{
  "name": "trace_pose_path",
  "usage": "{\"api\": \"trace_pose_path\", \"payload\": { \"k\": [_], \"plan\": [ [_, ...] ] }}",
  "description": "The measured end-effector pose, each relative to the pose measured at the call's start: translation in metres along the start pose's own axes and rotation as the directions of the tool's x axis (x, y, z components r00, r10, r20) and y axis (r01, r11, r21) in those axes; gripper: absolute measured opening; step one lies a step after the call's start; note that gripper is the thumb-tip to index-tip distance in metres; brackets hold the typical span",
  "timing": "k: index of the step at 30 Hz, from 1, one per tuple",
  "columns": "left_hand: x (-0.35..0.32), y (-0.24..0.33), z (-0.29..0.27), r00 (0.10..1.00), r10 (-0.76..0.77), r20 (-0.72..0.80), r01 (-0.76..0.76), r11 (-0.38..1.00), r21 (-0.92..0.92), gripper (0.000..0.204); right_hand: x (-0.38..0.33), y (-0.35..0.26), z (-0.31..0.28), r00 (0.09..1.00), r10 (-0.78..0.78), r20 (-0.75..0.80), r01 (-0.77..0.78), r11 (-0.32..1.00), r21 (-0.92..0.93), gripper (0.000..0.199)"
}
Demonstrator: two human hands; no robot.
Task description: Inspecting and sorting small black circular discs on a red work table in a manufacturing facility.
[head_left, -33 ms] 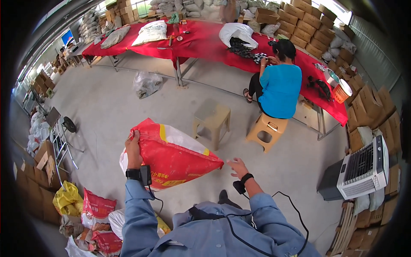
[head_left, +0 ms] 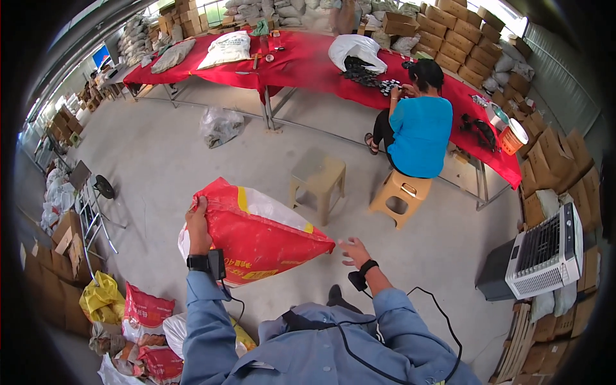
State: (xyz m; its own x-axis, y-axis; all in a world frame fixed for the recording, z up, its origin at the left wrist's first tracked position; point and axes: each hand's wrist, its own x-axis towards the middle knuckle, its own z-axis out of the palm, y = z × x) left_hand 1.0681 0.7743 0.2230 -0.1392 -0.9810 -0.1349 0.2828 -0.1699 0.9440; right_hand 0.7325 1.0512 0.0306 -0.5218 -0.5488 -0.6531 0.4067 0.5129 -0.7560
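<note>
A red woven sack [head_left: 256, 237] with white and yellow parts hangs in front of me above the floor. My left hand [head_left: 198, 226] is closed round its upper left edge, with the thumb on the near side. The sack's right end narrows to a point. Just right of that corner is my right hand [head_left: 355, 252], its fingers apart and nothing in them; a small gap shows between fingertips and sack. Both wrists carry black straps with small devices.
A beige plastic stool [head_left: 319, 173] stands beyond the sack. Past it, a person in a blue top [head_left: 420, 135] sits on another stool [head_left: 401, 196] at a long table with a red cloth [head_left: 301, 54]. Filled sacks [head_left: 146, 311] lie lower left; an air cooler [head_left: 544, 253] stands right.
</note>
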Motion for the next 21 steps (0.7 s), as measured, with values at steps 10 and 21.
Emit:
{"api": "trace_pose_path", "payload": {
  "k": [10,21],
  "plan": [
    [-0.023,0.024,-0.051,0.993,0.076,-0.086,-0.076,0.997,0.003,0.028,0.02,-0.007,0.043,0.93,-0.199,0.309,0.232,0.97,-0.075,0.041],
    [-0.021,-0.002,-0.129,0.967,0.256,0.016,-0.235,0.859,0.456,0.016,0.009,-0.032,0.023,0.871,-0.259,0.418,0.376,0.898,-0.227,0.027]
  ]
}}
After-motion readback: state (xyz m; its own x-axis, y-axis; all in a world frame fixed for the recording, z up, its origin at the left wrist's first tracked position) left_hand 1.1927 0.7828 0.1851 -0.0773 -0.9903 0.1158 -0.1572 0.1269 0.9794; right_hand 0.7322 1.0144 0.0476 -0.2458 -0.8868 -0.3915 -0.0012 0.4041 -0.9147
